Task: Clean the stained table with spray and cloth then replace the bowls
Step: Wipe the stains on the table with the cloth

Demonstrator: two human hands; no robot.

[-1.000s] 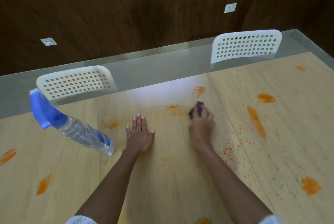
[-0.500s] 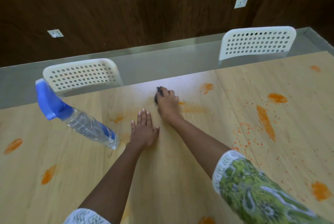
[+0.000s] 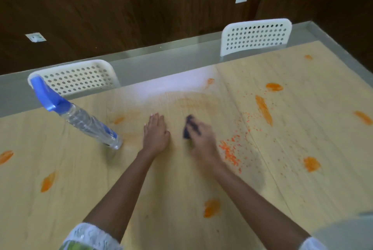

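While your right hand [image 3: 201, 138] grips the cloth [image 3: 189, 128] and your left hand [image 3: 155, 134] lies flat on the worktop [image 3: 181, 199], press harder, overlapping strokes toward those orange crumbs [image 3: 230, 150].

Matt wood-grain table [image 3: 181, 199] (clear plastic bottle [image 3: 88, 124])

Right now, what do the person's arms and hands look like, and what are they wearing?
Both forearms are bare. The left arm ends at a short sleeve with a white lacy edge and a bit of green pattern. At the right arm, only a small white sleeve edge shows. The left hand has short, pale nails and no rings that I can see. The right hand is too blurry to tell.
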